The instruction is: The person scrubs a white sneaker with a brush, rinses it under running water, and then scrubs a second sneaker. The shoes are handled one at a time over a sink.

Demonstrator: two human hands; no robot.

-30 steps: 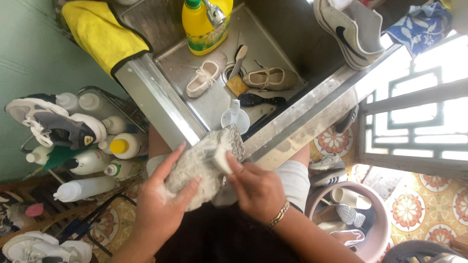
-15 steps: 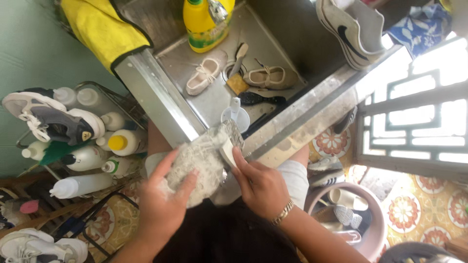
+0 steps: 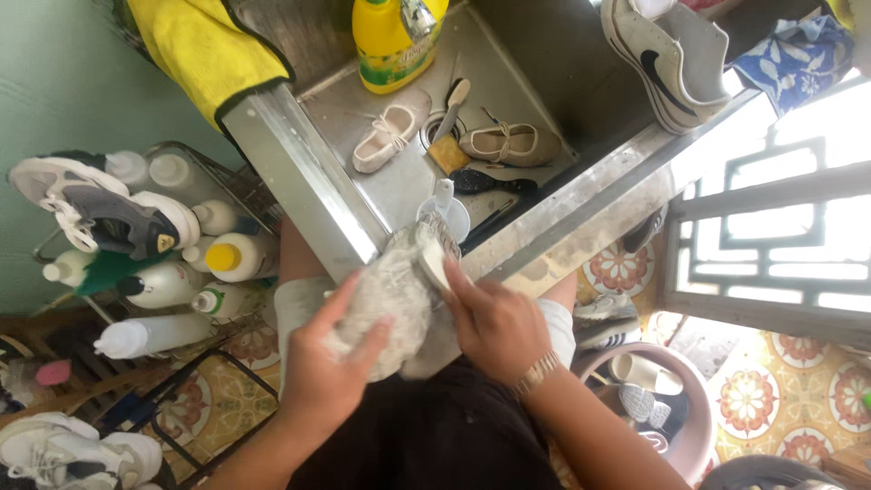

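A grey cloth-wrapped shoe [image 3: 395,295] is gripped by both hands, left [image 3: 328,372] cupping, right [image 3: 494,327] pressing a brush [image 3: 434,259].

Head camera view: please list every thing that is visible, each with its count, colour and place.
grey shoe: 1, grey-white, held over the lap
scrub brush: 1, white, against the grey shoe
steel sink: 1, silver, top centre
beige flat shoes: 2, beige, in the steel sink
detergent bottle: 1, yellow, back of the sink
yellow cloth: 1, over the sink edge
white sneakers: pair, white and black, top right
wire rack: 1, dark, on the left, with white bottles and a grey sneaker
pink basin: 1, bottom right
left hand: holds the grey shoe
right hand: holds the scrub brush
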